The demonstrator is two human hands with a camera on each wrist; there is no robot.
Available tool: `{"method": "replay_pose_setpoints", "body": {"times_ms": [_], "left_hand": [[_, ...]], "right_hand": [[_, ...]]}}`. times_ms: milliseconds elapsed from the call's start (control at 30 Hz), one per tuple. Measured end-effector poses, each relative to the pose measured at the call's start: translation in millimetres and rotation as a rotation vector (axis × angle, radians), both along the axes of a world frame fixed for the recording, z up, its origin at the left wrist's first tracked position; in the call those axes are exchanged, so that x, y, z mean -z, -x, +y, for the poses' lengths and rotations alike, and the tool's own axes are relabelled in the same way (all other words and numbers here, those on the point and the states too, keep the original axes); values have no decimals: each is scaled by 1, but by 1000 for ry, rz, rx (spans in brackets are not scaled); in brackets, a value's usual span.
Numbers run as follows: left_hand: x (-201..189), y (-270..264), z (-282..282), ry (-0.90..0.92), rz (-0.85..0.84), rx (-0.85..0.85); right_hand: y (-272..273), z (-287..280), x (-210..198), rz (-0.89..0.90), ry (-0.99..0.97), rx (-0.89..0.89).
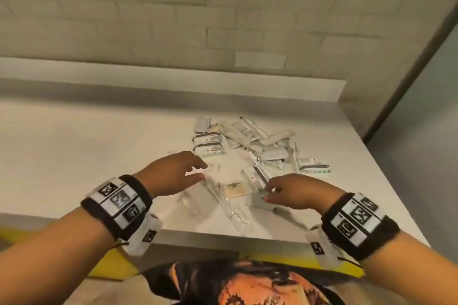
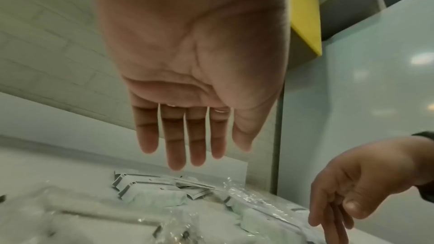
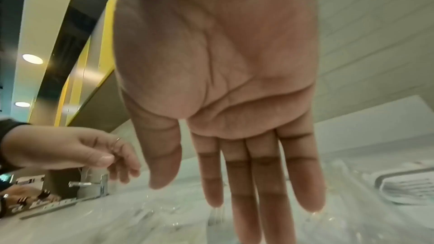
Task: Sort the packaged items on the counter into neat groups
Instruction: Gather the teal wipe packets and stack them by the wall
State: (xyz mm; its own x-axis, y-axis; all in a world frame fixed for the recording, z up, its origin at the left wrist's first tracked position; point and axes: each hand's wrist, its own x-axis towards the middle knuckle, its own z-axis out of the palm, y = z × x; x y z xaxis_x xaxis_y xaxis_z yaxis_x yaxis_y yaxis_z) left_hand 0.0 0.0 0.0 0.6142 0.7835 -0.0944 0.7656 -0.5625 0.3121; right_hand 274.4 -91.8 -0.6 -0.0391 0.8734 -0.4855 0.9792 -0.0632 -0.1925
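- Spanning most of the head view, the pale matt worktop (image 1: 86, 146) carries everything, with a low upstand along its back edge and the person standing at its front edge
- Toward the right back part lies the loose heap of white packets and clear-wrapped packaged items (image 1: 250, 141), unsorted and overlapping; by my judgement the sorting has barely begun
- At the heap's left side, three white-and-green rectangular cartons (image 1: 209, 147) sit close together, almost a group already, and a fourth like them (image 1: 313, 165) lies apart toward the right edge
- Near the front edge, long clear plastic sleeves (image 1: 228, 205) lie flat, probably light, limp and slippery, so best pinched at a sealed end
- The left hand (image 1: 173, 174) hovers palm down above them with fingers straight and relaxed, holding nothing
- The right hand (image 1: 295, 193) also has straight fingers, their tips down at a small flat white packet (image 1: 257, 202) near the front edge; I cannot tell whether they press it
- Between the hands rests a small tan flat sachet (image 1: 235, 190), thin and probably easy to crease, best slid to the edge or lifted by a corner
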Motion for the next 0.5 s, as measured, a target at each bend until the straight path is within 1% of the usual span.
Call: {"method": "replay_pose_setpoints", "body": {"times_ms": [133, 267, 400, 500], "left_hand": [[5, -16, 32, -8, 137, -47], [15, -35, 68, -34, 245, -73], [26, -54, 102, -23, 338, -28], [34, -66, 120, -28, 357, 25]], "right_hand": [[6, 29, 10, -96, -33, -17], [11, 57, 25, -126, -68, 78], [25, 75, 39, -192, -105, 159], [31, 84, 38, -166, -135, 214]]}}
